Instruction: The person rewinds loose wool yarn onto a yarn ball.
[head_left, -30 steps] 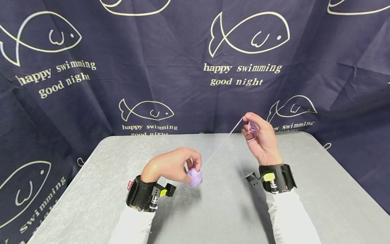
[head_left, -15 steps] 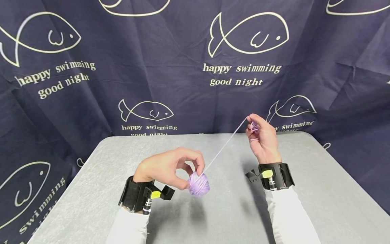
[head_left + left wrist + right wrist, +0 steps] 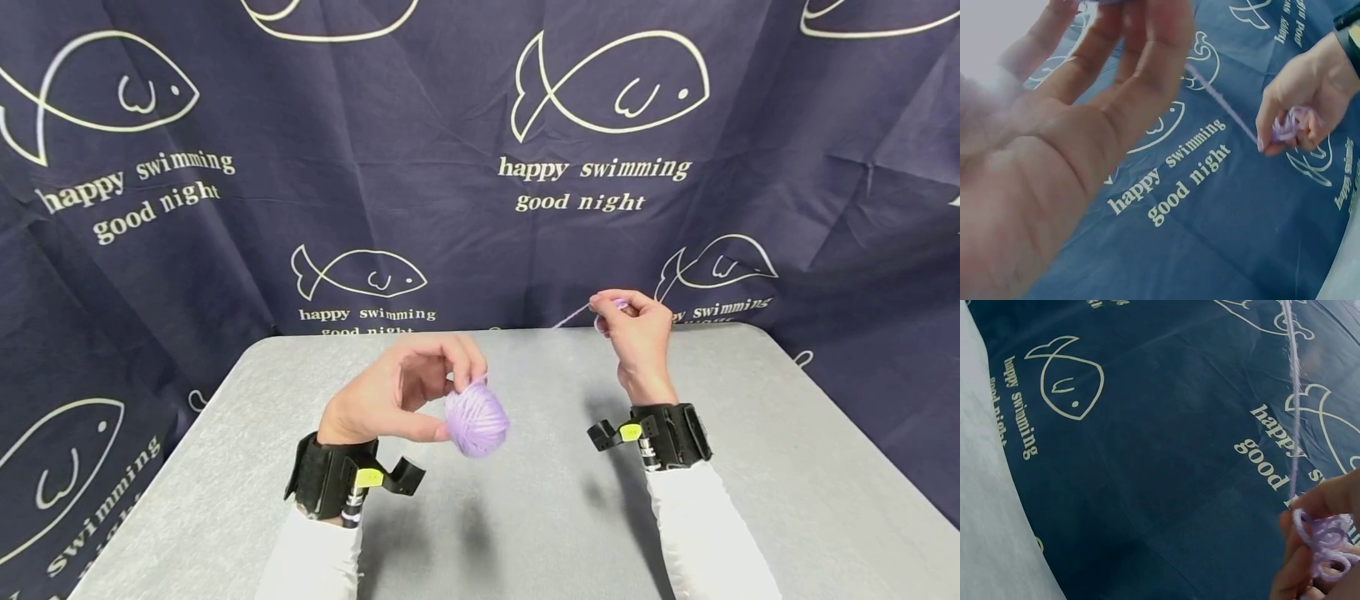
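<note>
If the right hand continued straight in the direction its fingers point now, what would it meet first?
The right hand, pinching loops of purple yarn, is raised with its fingers pointing away from the person. Probably the first thing in that line is the dark fish-print curtain behind the table; the depth is unclear.

Between your two hands the strand of yarn crosses the air. The worktop under them lies bare, and the curtain closes the far edge.
</note>
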A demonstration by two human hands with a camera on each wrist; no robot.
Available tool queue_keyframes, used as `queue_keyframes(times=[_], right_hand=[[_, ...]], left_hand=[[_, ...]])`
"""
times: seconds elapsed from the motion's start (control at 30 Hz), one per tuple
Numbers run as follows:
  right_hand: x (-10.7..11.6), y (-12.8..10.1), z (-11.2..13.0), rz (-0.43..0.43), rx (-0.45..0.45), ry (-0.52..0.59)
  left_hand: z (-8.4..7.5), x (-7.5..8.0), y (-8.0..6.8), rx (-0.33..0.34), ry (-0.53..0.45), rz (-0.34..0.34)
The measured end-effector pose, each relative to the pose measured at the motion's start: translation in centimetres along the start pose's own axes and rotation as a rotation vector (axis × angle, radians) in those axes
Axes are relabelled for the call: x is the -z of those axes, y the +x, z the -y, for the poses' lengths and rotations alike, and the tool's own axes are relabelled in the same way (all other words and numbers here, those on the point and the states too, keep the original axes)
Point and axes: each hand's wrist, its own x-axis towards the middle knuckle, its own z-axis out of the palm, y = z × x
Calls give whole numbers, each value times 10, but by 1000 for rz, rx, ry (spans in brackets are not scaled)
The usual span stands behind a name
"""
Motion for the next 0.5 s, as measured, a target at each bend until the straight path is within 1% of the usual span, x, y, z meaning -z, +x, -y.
queue_keyframes(times=[0.17, 0.27, 0.33, 0.5], right_hand=[[-1, -2, -1, 75, -17, -100], [-1, -3, -2, 121, -18, -162], [-1, -3, -2, 155, -16, -214], [-1, -5, -1, 253, 1, -353]], left_hand=[[3, 3, 2, -141, -83, -107], [5, 4, 2, -209, -123, -206], [5, 5, 2, -239, -135, -288], [7, 6, 4, -279, -169, -481]])
